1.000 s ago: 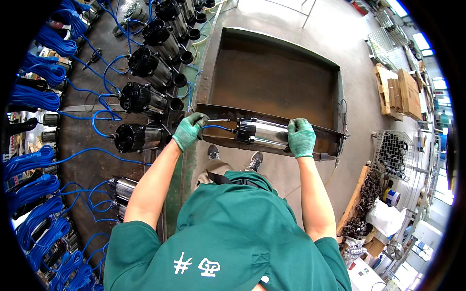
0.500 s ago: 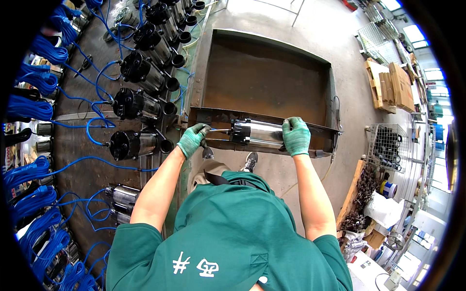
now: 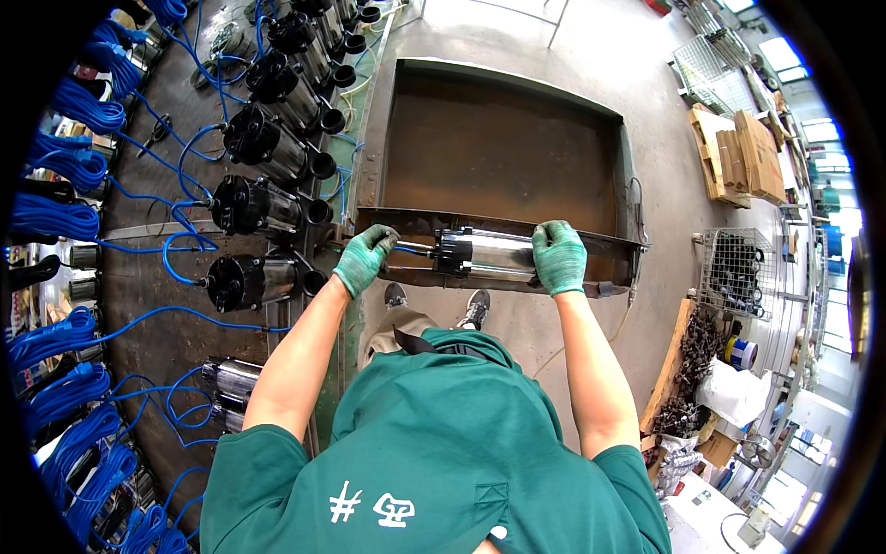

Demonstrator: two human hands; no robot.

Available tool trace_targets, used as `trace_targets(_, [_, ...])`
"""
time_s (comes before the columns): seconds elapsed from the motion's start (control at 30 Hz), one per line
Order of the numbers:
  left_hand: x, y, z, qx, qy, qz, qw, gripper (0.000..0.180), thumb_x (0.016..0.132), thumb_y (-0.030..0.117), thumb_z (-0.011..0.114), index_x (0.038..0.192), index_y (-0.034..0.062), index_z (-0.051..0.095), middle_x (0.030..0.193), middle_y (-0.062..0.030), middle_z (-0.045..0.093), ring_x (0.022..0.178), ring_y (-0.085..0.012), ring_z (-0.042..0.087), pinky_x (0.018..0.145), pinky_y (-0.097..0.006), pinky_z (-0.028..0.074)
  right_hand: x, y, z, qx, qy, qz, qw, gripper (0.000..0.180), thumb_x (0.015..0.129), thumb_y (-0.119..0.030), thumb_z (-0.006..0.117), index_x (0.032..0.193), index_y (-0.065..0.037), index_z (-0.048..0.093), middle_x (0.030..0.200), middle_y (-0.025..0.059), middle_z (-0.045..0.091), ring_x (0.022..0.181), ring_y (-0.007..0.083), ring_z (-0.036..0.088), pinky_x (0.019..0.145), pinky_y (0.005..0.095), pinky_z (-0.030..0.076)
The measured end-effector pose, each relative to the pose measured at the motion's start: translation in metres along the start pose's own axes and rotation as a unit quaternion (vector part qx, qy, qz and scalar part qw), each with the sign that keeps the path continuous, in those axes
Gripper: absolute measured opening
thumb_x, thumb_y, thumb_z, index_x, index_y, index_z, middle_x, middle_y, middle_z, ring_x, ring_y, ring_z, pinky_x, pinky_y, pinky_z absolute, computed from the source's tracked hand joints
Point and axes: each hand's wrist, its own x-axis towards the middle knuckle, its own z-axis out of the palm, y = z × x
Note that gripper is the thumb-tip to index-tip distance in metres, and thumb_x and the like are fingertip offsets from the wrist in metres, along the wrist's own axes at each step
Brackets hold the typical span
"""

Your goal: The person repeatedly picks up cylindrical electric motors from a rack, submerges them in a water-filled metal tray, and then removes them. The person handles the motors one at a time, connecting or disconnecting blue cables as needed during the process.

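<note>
The green-gloved left hand [image 3: 366,260] is curled closed around a thin metal rod [image 3: 415,246] that points at the black end of a steel-bodied electric pump [image 3: 496,255]; the pump lies sideways along the near edge of a rusty metal tank [image 3: 503,157]; the gloved right hand [image 3: 560,258], fingers bent, grips its other end; similar pumps [image 3: 254,205] line the workbench [image 3: 166,319] at left
</note>
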Motion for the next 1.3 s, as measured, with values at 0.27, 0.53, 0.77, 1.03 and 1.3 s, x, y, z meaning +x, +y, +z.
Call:
trace_targets(0.27, [0.008, 0.003, -0.005, 0.002, -0.035, -0.032, 0.999, 0.027, 0.107, 0.034, 0.066, 0.112, 0.0079, 0.070, 0.075, 0.0034, 0.060, 0.055, -0.0065, 0.053, 0.052, -0.026, 0.048, 0.000, 0.001, 0.001, 0.008, 0.003, 0.007, 1.000, 0.017, 0.095, -0.022, 0.068, 0.093, -0.005, 0.073, 0.094, 0.0147, 0.071, 0.088, 0.0362, 0.069, 0.081, 0.0449, 0.056])
trace_targets(0.53, [0.005, -0.001, 0.003, -0.135, -0.024, -0.114, 0.984, 0.044, 0.106, 0.052, 0.061, 0.120, 0.0107, 0.072, 0.077, 0.0037, 0.059, 0.061, -0.0096, 0.058, 0.056, -0.028, 0.051, 0.000, 0.001, 0.002, -0.002, 0.008, -0.005, 1.000, 0.017, 0.095, -0.022, 0.069, 0.093, -0.005, 0.073, 0.094, 0.0141, 0.071, 0.088, 0.0361, 0.069, 0.081, 0.0446, 0.056])
trace_targets(0.77, [0.001, 0.013, -0.016, 0.054, -0.126, -0.083, 0.987, 0.049, 0.095, 0.016, 0.078, 0.140, 0.0072, 0.062, 0.101, -0.0044, 0.067, 0.087, -0.0116, 0.061, 0.081, -0.031, 0.054, 0.001, 0.001, 0.002, -0.004, 0.006, 0.000, 1.000, 0.017, 0.095, -0.022, 0.068, 0.093, -0.006, 0.073, 0.094, 0.0139, 0.071, 0.088, 0.0357, 0.069, 0.080, 0.0448, 0.056])
trace_targets(1.03, [0.008, -0.019, -0.011, 0.208, -0.087, 0.003, 0.974, 0.021, 0.090, 0.010, 0.081, 0.103, 0.0000, 0.066, 0.087, -0.0043, 0.069, 0.080, -0.0132, 0.058, 0.075, -0.034, 0.052, 0.001, -0.001, 0.002, 0.001, 0.012, -0.004, 1.000, 0.016, 0.094, -0.022, 0.069, 0.091, -0.006, 0.073, 0.094, 0.0145, 0.071, 0.088, 0.0370, 0.069, 0.081, 0.0463, 0.056])
trace_targets(1.3, [0.000, 0.010, -0.005, 0.017, -0.074, -0.002, 0.997, 0.038, 0.098, 0.009, 0.069, 0.136, 0.0033, 0.065, 0.103, -0.0008, 0.066, 0.091, -0.0120, 0.058, 0.086, -0.029, 0.052, 0.000, -0.001, 0.002, 0.001, 0.020, -0.001, 1.000, 0.015, 0.091, -0.021, 0.069, 0.087, -0.006, 0.072, 0.093, 0.0155, 0.071, 0.088, 0.0384, 0.068, 0.081, 0.0485, 0.056])
